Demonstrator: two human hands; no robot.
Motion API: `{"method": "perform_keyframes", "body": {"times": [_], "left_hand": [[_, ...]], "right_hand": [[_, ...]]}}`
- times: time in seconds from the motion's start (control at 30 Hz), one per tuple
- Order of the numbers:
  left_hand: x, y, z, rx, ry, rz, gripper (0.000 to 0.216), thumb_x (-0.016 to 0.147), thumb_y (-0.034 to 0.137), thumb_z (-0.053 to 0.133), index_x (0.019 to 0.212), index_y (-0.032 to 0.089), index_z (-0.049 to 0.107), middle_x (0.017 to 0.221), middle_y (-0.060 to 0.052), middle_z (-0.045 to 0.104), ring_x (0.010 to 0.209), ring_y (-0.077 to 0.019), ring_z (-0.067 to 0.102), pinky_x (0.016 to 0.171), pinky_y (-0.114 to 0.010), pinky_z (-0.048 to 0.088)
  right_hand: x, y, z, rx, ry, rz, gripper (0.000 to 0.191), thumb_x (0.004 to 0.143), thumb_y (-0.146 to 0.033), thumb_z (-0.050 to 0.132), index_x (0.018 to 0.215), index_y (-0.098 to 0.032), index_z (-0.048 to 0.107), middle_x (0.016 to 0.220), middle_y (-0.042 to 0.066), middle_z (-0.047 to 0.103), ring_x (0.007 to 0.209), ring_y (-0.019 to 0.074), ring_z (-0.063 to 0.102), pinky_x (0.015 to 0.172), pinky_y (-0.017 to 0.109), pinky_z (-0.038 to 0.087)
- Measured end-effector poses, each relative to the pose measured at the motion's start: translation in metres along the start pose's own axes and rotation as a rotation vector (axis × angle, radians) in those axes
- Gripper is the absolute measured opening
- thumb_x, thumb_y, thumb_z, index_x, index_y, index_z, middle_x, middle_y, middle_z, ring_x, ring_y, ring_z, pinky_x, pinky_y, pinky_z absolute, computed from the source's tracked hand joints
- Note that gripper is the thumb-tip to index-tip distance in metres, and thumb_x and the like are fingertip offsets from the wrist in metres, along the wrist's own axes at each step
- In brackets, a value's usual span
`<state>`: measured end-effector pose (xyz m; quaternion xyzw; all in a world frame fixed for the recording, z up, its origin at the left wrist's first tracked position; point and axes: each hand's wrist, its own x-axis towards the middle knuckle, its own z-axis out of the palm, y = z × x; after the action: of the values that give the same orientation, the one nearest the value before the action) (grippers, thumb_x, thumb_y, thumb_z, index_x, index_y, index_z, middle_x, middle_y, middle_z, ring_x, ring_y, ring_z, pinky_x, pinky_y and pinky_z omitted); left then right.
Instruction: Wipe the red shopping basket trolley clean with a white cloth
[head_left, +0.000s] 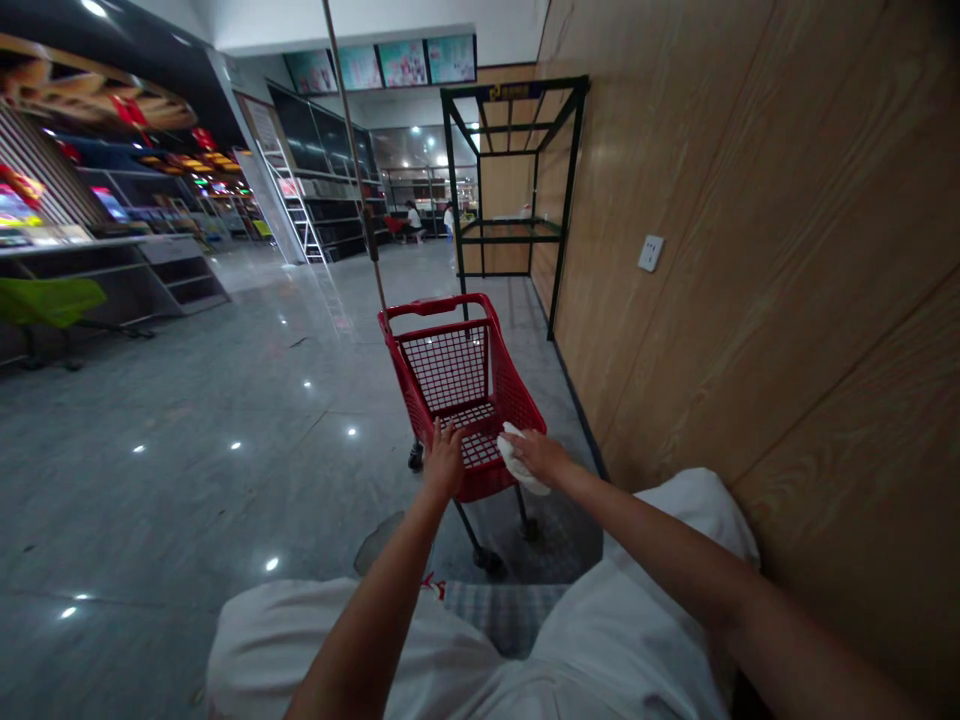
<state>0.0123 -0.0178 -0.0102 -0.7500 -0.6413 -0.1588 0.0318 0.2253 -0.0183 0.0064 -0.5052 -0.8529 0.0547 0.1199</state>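
A small red shopping cart (512, 392) with lattice sides stands on the floor before me, its handle at the far end. My left hand (444, 462) rests at the near left corner of the basket, fingers stretched out and slightly apart; how firmly it touches the rim I cannot tell. In my right hand (537, 456) is a crumpled white cloth (523, 472), pressed against the near right rim. The fingers are partly hidden by the cloth. A long thin pole (351, 135) rises from the far left side of the handle.
A wood-panelled wall (720, 250) with a socket (651, 253) runs close along my right. Beyond the cart stands a dark metal frame (514, 238). Shelving, a ladder (296, 210) and people are further back. At left are a green chair (52, 300) and a counter.
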Motion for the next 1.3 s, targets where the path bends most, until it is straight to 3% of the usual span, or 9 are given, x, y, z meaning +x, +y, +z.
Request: {"method": "perform_keyframes", "body": {"times": [0.17, 0.27, 0.43, 0.63, 0.8, 0.93, 1.03, 1.17, 1.3], "left_hand": [[-0.016, 0.024, 0.005, -0.093, 0.015, 0.148, 0.043, 0.094, 0.039, 0.032, 0.136, 0.034, 0.042, 0.14, 0.0, 0.046, 0.134, -0.0233, 0.035, 0.114, -0.057, -0.001], [-0.019, 0.025, 0.005, -0.102, -0.011, 0.189, 0.039, 0.094, 0.044, 0.032, 0.128, 0.038, 0.051, 0.134, 0.002, 0.053, 0.132, -0.0255, 0.038, 0.113, -0.058, -0.002], [-0.015, 0.024, 0.003, -0.113, -0.005, 0.161, 0.035, 0.091, 0.051, 0.038, 0.11, 0.037, 0.065, 0.12, 0.002, 0.064, 0.127, -0.0295, 0.043, 0.111, -0.059, 0.003], [-0.015, 0.027, 0.007, -0.125, 0.027, 0.145, 0.032, 0.089, 0.05, 0.042, 0.103, 0.036, 0.068, 0.113, 0.002, 0.067, 0.125, -0.0285, 0.044, 0.112, -0.057, 0.005], [-0.016, 0.026, 0.008, -0.105, 0.052, 0.147, 0.031, 0.09, 0.047, 0.042, 0.101, 0.035, 0.068, 0.11, 0.002, 0.068, 0.124, -0.028, 0.046, 0.111, -0.06, 0.004], [-0.017, 0.026, 0.007, -0.1, 0.047, 0.14, 0.029, 0.089, 0.046, 0.044, 0.102, 0.035, 0.068, 0.107, 0.001, 0.069, 0.123, -0.0282, 0.047, 0.11, -0.06, 0.005], [-0.018, 0.03, 0.009, -0.118, 0.077, 0.144, 0.028, 0.09, 0.045, 0.044, 0.097, 0.035, 0.069, 0.102, 0.001, 0.071, 0.119, -0.0278, 0.051, 0.11, -0.062, 0.003], [-0.018, 0.034, 0.015, -0.131, 0.118, 0.173, 0.026, 0.09, 0.037, 0.044, 0.099, 0.03, 0.068, 0.11, -0.002, 0.068, 0.114, -0.0256, 0.054, 0.111, -0.062, 0.002], [-0.018, 0.027, 0.018, -0.156, 0.094, 0.194, 0.035, 0.087, 0.028, 0.046, 0.119, 0.022, 0.058, 0.125, -0.008, 0.06, 0.128, -0.0259, 0.042, 0.113, -0.059, 0.003]], "right_hand": [[0.017, -0.019, 0.009, 0.246, 0.045, 0.194, 0.053, 0.083, -0.024, 0.055, 0.133, -0.019, 0.036, 0.121, 0.011, 0.059, 0.105, 0.0216, 0.059, 0.088, 0.031, 0.043], [0.024, -0.019, -0.015, 0.348, 0.024, 0.232, 0.049, 0.075, -0.029, 0.064, 0.12, -0.019, 0.045, 0.116, 0.009, 0.061, 0.101, 0.0214, 0.06, 0.09, 0.036, 0.043], [0.015, -0.037, -0.099, 0.173, 0.458, -0.036, 0.015, 0.074, -0.035, 0.062, 0.081, -0.022, 0.059, 0.142, 0.005, 0.041, 0.134, 0.0348, 0.026, 0.103, 0.068, 0.008], [-0.003, -0.082, -0.15, -0.058, 0.607, -0.329, 0.011, 0.076, -0.027, 0.059, 0.066, -0.023, 0.063, 0.152, -0.013, 0.017, 0.141, 0.0323, -0.006, 0.105, 0.063, -0.013], [0.001, -0.073, -0.121, 0.014, 0.553, -0.369, 0.008, 0.074, -0.027, 0.064, 0.081, -0.026, 0.067, 0.153, -0.006, 0.02, 0.141, 0.0316, 0.002, 0.106, 0.062, -0.011], [-0.002, -0.026, -0.067, 0.143, 0.318, -0.342, 0.069, 0.071, -0.032, 0.067, 0.135, -0.027, 0.041, 0.15, 0.008, 0.029, 0.137, 0.0245, 0.026, 0.111, 0.053, 0.011], [-0.005, 0.008, -0.014, 0.149, 0.204, -0.205, 0.091, 0.063, -0.034, 0.073, 0.142, -0.023, 0.03, 0.149, 0.014, 0.029, 0.136, 0.0281, 0.027, 0.109, 0.05, 0.021], [0.004, 0.006, 0.042, 0.095, 0.182, -0.131, 0.076, 0.064, -0.035, 0.071, 0.132, -0.018, 0.043, 0.126, 0.014, 0.053, 0.119, 0.0279, 0.046, 0.109, 0.051, 0.021], [0.014, -0.02, 0.057, 0.06, 0.235, -0.14, 0.062, 0.073, -0.038, 0.064, 0.128, -0.016, 0.046, 0.113, 0.013, 0.058, 0.107, 0.0255, 0.052, 0.101, 0.044, 0.034]]}}
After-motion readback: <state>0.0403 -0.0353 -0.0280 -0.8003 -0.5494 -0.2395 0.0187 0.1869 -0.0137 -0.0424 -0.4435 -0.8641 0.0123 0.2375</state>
